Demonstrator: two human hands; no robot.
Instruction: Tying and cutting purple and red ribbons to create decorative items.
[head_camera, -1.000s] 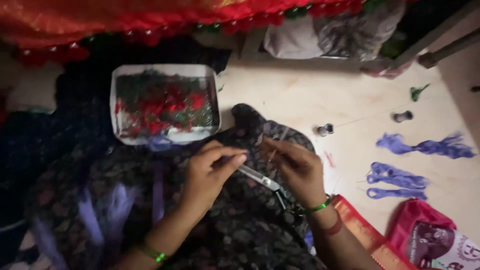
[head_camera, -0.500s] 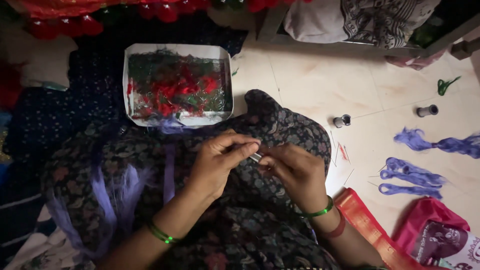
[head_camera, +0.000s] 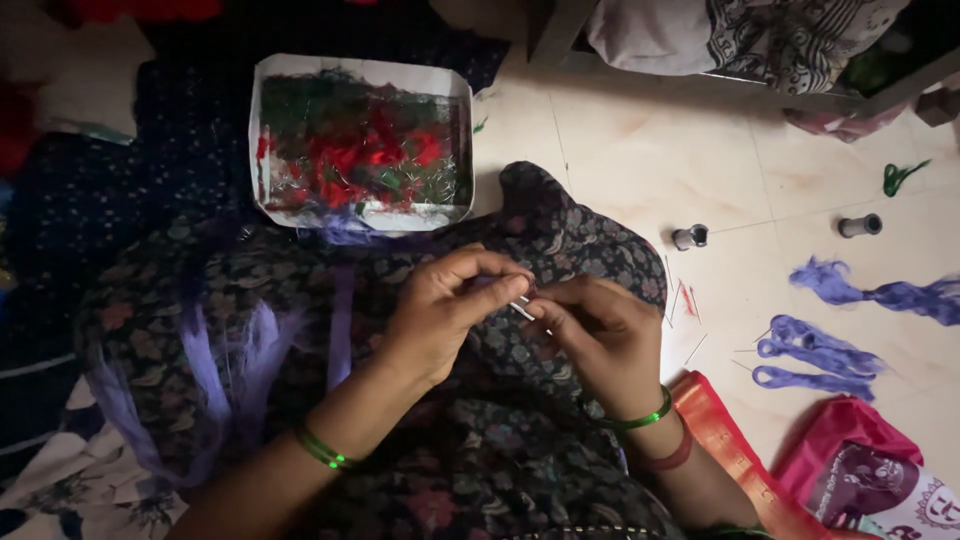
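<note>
Left hand (head_camera: 440, 315) and right hand (head_camera: 590, 335) pinching a thin needle (head_camera: 522, 308), over dark floral cloth (head_camera: 520, 450), tray of threads (head_camera: 362, 145) beyond

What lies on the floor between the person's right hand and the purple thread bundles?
In the head view, pale tile floor with a few scattered thin sticks separates the right hand from the purple thread bundles.

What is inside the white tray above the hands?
The white tray holds a tangled heap of red and green thread scraps, with some purple strands spilling over its near edge. The heap covers the tray's bottom, so anything beneath it cannot be seen.
</note>
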